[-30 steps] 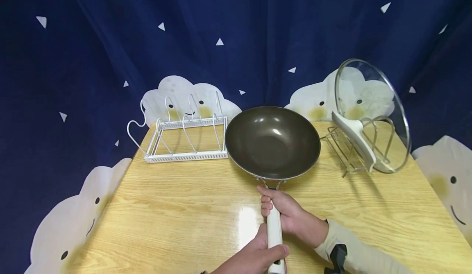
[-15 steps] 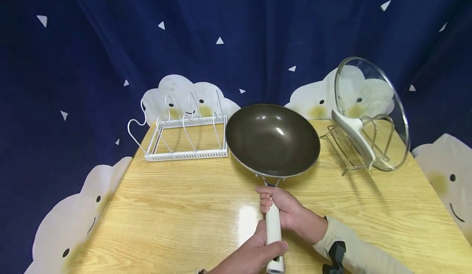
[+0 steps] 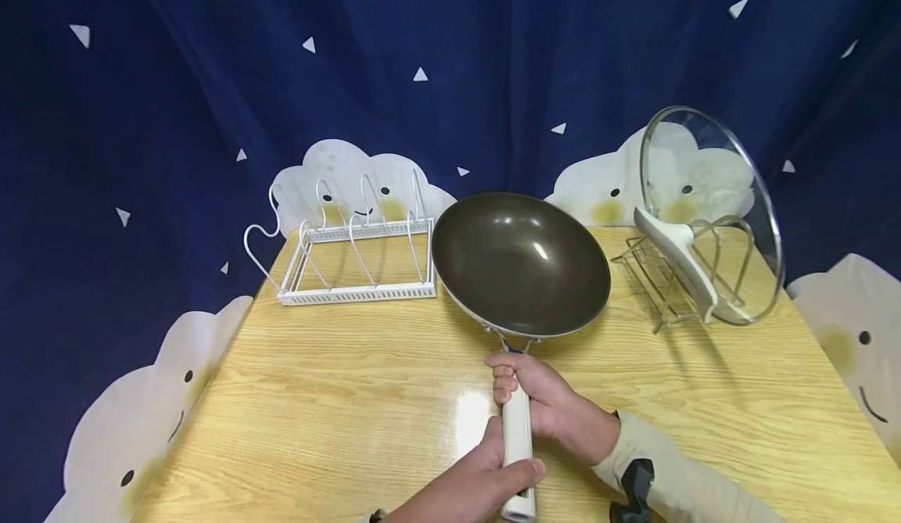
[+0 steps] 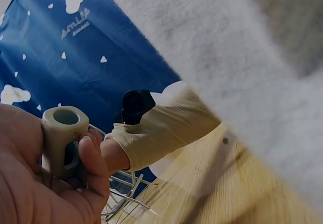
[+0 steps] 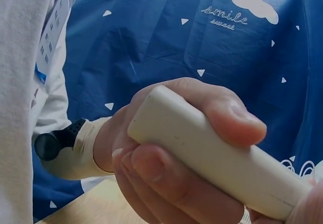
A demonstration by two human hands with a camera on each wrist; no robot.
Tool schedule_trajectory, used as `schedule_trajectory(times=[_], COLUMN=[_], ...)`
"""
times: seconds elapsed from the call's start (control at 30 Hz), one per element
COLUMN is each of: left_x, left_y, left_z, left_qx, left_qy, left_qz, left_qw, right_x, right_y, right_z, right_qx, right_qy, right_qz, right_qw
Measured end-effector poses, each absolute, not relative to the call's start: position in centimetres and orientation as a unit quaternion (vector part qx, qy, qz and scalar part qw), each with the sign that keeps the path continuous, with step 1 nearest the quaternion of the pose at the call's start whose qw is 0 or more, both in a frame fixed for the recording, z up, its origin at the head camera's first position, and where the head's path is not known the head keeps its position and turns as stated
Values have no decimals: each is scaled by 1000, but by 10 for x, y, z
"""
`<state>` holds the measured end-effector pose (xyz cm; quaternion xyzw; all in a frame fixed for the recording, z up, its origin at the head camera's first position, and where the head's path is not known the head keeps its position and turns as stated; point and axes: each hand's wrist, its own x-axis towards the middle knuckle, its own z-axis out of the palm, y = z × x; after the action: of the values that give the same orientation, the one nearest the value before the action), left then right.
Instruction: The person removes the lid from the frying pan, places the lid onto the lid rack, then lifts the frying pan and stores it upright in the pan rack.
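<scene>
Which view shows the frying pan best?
Head: it shows the frying pan with its full round rim and dark inside, plus much of its pale handle. The left wrist view catches only the handle's open end; the right wrist view, only a close stretch of handle.

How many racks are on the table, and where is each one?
2: a white rack to the left of the pan, and a metal rack to its right, with the glass lid. No third rack shows.
</scene>
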<state>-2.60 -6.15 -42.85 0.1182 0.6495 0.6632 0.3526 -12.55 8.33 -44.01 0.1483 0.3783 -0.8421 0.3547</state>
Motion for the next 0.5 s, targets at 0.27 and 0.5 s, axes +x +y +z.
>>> schedule_trajectory(times=[0.27, 0.5], left_x=[-25, -26], left_y=[-69, -77], left_z=[-420, -410], left_qx=[124, 140], left_qy=[687, 724], left_qz=[631, 592], left_qw=[338, 325], right_x=[-124, -123], right_y=[79, 73], right_z=[-433, -425], right_qx=[135, 131], right_qy=[367, 349], right_qz=[-847, -858], right_qw=[359, 354])
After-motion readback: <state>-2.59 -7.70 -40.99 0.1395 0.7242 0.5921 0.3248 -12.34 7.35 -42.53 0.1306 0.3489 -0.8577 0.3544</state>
